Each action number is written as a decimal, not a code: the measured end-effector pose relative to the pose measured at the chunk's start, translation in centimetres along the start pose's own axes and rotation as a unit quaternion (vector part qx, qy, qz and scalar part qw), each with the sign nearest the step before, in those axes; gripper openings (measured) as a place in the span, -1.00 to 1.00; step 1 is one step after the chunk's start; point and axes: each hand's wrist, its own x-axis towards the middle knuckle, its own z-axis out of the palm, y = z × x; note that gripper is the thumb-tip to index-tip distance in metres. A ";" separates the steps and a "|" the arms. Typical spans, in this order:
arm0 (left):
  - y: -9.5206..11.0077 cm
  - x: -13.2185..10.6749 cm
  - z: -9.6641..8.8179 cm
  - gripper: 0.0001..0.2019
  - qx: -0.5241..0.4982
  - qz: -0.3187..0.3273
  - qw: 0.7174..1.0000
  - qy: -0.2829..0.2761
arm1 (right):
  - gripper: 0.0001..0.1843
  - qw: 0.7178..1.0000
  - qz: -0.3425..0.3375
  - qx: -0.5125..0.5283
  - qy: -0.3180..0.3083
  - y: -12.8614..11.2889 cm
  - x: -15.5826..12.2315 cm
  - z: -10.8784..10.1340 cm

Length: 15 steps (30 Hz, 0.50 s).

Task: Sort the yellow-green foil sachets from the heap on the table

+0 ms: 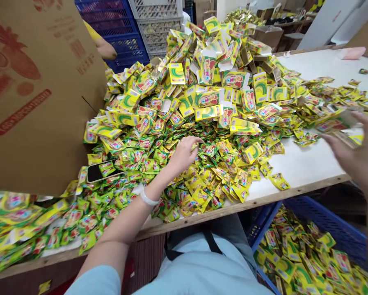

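My left hand (184, 155), with a white band (148, 197) at the wrist, reaches into a heap of small green and yellow candy packets (199, 196). Its fingers curl downward among them, and whatever they grip is hidden. At the right edge, my right hand (360, 153), blurred, holds a small open candy carton (334, 123) between thumb and fingers, over the white tabletop. Behind my left hand rises a large pile of yellow-green cartons (208, 100), several with raised flaps.
A big cardboard box (45, 102) stands at left, beside a phone (99, 172) lying among packets. Below the wooden table edge at right, a blue crate (322, 213) holds many cartons. Stacked crates (157, 24) and another person's arm (105, 48) are behind.
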 end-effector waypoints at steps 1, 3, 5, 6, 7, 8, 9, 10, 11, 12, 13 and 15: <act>-0.7 0.2 -0.5 -0.77 0.027 -0.005 1.000 -0.008 | -0.27 0.998 -0.035 0.054 -0.013 -1.7 0.4 1.2; -1.2 -0.2 -1.2 -0.77 0.053 -0.009 0.998 -0.019 | -0.42 0.974 -0.120 0.167 -0.092 -6.9 0.5 4.2; -0.7 -1.8 -1.3 -0.80 0.064 -0.018 0.997 -0.028 | -0.41 0.945 -0.188 0.183 -0.196 -12.7 0.3 7.7; -0.4 -2.9 -1.2 -0.82 0.071 -0.021 0.996 -0.040 | -0.42 0.932 -0.208 0.192 -0.228 -15.1 0.2 9.3; -0.2 -4.1 -1.0 -0.84 0.079 -0.023 0.995 -0.058 | -0.50 0.920 -0.218 0.203 -0.255 -16.9 0.2 10.8; 0.0 -5.3 -0.7 -0.84 0.088 -0.025 0.993 -0.080 | -0.59 0.910 -0.221 0.222 -0.271 -18.1 0.2 11.9; 0.1 -6.5 -0.5 -0.84 0.096 -0.027 0.990 -0.100 | -0.67 0.903 -0.215 0.249 -0.275 -18.8 0.2 12.7; 0.1 -7.5 -0.2 -0.84 0.101 -0.033 0.988 -0.112 | -0.73 0.900 -0.194 0.283 -0.267 -19.1 0.2 13.0; 0.0 -8.4 0.0 -0.85 0.098 -0.040 0.988 -0.116 | -0.77 0.899 -0.159 0.322 -0.251 -19.0 0.1 12.8; -0.2 -9.0 0.2 -0.85 0.083 -0.050 0.989 -0.109 | -0.80 0.894 -0.113 0.363 -0.236 -18.8 -0.1 12.1; -0.3 -9.3 0.2 -0.86 0.057 -0.064 0.992 -0.094 | -0.81 0.882 -0.067 0.405 -0.231 -18.5 -0.4 11.0; -0.3 -9.4 0.2 -0.89 -0.018 -0.107 0.992 -0.056 | -0.79 0.828 -0.008 0.482 -0.286 -18.3 -1.3 8.1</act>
